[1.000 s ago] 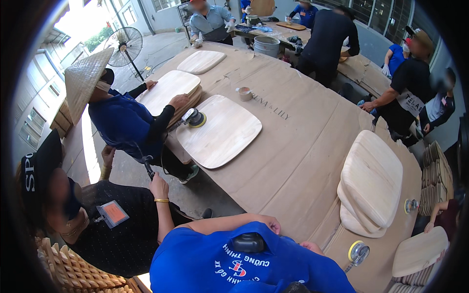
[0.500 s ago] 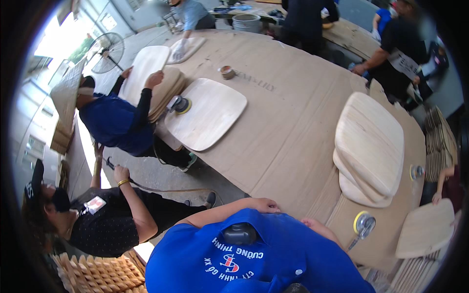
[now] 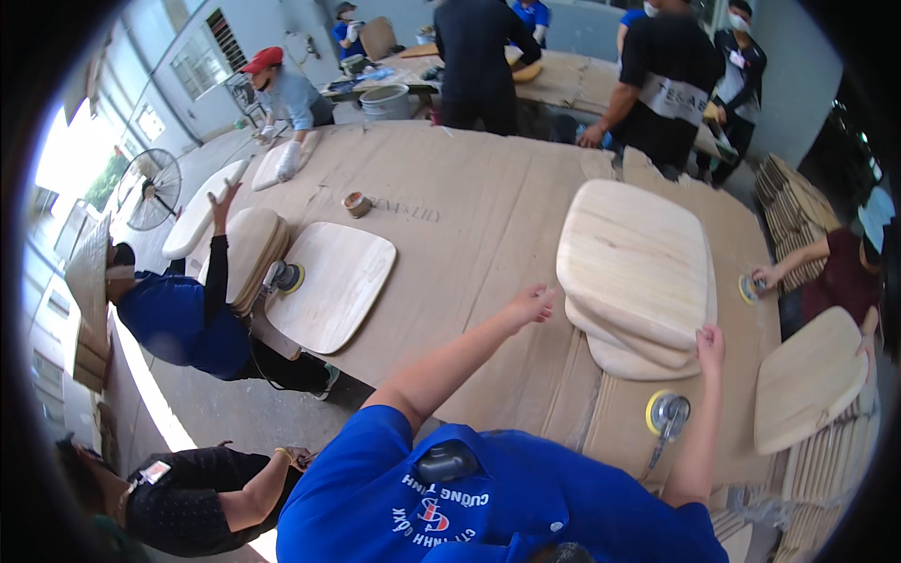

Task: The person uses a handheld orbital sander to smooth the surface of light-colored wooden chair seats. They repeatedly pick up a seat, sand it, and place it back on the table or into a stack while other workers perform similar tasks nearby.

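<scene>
A stack of pale wooden boards with rounded corners lies on the cardboard-covered table in front of me, the top board [image 3: 633, 253] skewed over those under it. My right hand [image 3: 710, 344] is closed at the near right corner of the top board, its fingers on the edge. Just off the stack's left side, my left hand [image 3: 532, 305] is held out with fingers loosely bent, holding nothing. An orbital sander [image 3: 667, 414] with a yellow pad rim rests close to me, below the stack and left of my right forearm.
Cardboard [image 3: 460, 244] covers the table. To the left, a worker in blue [image 3: 174, 314] stands by another board [image 3: 333, 286] with a sander [image 3: 283, 276] on it. A tape roll [image 3: 356, 204] lies further back. At right, a person [image 3: 835, 272] reaches for a sander [image 3: 750, 287].
Both my hands have reached forward from my body to the stack, the right one meeting its corner. My view has turned right. The blue-clad worker's raised hand has left a board.
</scene>
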Available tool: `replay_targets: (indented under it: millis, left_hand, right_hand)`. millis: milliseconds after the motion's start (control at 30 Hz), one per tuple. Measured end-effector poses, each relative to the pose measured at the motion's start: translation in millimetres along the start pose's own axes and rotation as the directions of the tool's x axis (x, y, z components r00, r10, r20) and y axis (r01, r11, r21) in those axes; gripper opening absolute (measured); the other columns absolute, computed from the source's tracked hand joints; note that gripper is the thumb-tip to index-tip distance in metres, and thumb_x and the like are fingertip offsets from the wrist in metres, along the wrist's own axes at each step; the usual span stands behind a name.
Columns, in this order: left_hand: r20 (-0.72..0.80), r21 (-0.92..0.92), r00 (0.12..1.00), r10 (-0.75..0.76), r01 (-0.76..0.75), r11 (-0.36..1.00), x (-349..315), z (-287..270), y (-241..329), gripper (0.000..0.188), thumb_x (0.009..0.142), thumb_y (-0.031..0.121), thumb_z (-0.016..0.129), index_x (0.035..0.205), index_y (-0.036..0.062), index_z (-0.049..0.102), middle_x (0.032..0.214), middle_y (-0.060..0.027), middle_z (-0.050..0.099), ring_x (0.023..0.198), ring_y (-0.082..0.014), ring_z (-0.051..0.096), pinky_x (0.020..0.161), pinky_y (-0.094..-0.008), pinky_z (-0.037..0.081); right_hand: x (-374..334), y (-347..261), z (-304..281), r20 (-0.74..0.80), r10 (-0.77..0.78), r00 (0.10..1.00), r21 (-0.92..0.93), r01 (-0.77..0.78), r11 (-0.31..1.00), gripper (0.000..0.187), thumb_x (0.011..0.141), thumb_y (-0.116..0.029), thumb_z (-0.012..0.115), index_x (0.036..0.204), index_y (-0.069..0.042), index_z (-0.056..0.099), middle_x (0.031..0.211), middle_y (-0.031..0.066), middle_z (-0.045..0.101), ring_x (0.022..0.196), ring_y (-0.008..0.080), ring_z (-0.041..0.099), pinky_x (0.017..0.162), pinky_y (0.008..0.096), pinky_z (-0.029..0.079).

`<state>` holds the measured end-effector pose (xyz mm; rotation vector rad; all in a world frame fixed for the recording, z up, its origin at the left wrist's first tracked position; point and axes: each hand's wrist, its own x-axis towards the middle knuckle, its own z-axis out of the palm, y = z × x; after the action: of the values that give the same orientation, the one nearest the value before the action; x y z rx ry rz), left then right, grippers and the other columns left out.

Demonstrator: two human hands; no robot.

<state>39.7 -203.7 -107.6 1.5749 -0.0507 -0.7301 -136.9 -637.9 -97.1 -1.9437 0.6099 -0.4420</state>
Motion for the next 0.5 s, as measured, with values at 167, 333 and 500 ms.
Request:
replay_targets:
  millis: [167, 333, 500]
  left_hand:
    - [-0.215, -0.044, 0.976, -0.03, 0.021, 0.999, 74, 41, 38, 0.088, 0.084, 0.046, 0.07, 0.144, -0.0028, 0.029, 0.109, -0.0203, 0.061, 0.083, -0.0243, 0.065, 0.064, -0.0351, 0.058]
    - [-0.105, -0.114, 0.994, 0.044, -0.056, 0.992, 82, 34, 21, 0.075, 0.084, 0.023, 0.074, 0.138, -0.0032, 0.029, 0.113, -0.022, 0.06, 0.085, -0.0278, 0.067, 0.065, -0.0379, 0.06]
    - [-0.127, -0.261, 0.992, 0.018, -0.051, 0.964, 10, 15, -9, 0.059, 0.087, 0.013, 0.07, 0.129, 0.0022, 0.031, 0.116, -0.0203, 0.056, 0.095, -0.0306, 0.064, 0.071, -0.0447, 0.06]
  right_hand:
    - [61, 69, 6, -0.148, 0.098, 0.984, -0.24, -0.132, 0.962, 0.051, 0.088, -0.029, 0.066, 0.125, 0.001, 0.047, 0.08, 0.0135, 0.062, 0.048, 0.0168, 0.055, 0.036, 0.0295, 0.043]
    - [41, 32, 13, -0.087, 0.268, 0.96, -0.142, -0.278, 0.95, 0.065, 0.08, -0.028, 0.075, 0.125, 0.008, 0.046, 0.116, 0.0242, 0.058, 0.065, 0.0293, 0.067, 0.045, 0.0341, 0.056]
    - [-31, -29, 6, 0.062, 0.397, 0.916, -0.138, -0.386, 0.912, 0.072, 0.077, -0.03, 0.079, 0.127, 0.006, 0.043, 0.116, 0.0217, 0.059, 0.064, 0.0249, 0.066, 0.053, 0.032, 0.056]
